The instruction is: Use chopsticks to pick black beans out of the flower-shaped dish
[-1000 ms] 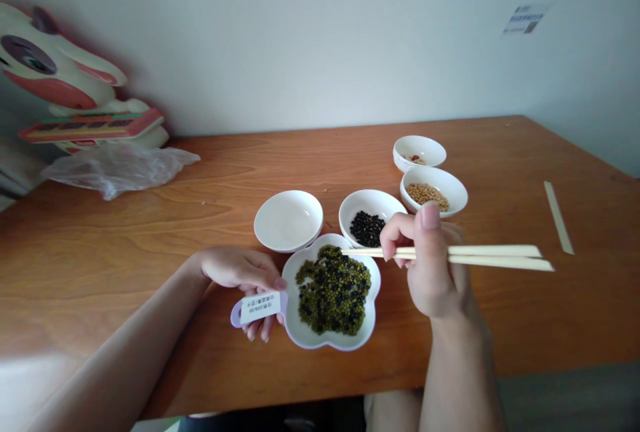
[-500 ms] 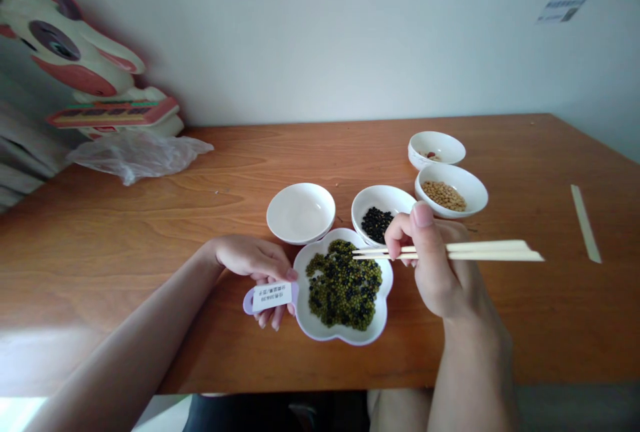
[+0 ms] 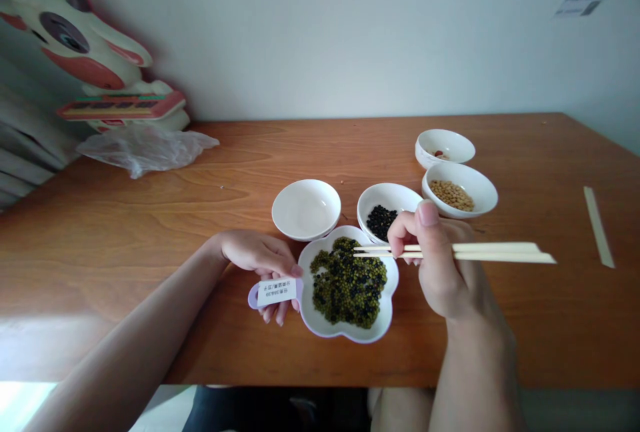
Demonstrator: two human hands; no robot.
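- Left hand (image 3: pixel 263 255) wraps the lilac handle (image 3: pixel 253 296) of a smooth, scalloped dish (image 3: pixel 393 285) on the grained wooden table (image 3: pixel 235 352)
- Right hand (image 3: pixel 445 265), apart from it, pinches slender, pale chopsticks (image 3: pixel 500 247), tips slightly parted over grainy green-and-black beans (image 3: pixel 350 285) in the dish
- Glossy round bowl (image 3: pixel 404 196) behind holds dark beans (image 3: pixel 383 221)
- Crinkled, see-through plastic (image 3: pixel 150 149) lies far left

Lower right of round white bowl (image 3: pixel 395 196) with black beans (image 3: pixel 381 221) hidden behind right hand (image 3: pixel 443 269). Left hand (image 3: pixel 257 254) partly covered by lavender dish handle (image 3: pixel 253 296). Red-and-white cow-shaped toy (image 3: pixel 107 45) cut by left edge. White printed wall label (image 3: pixel 581 0) too blurred to read.
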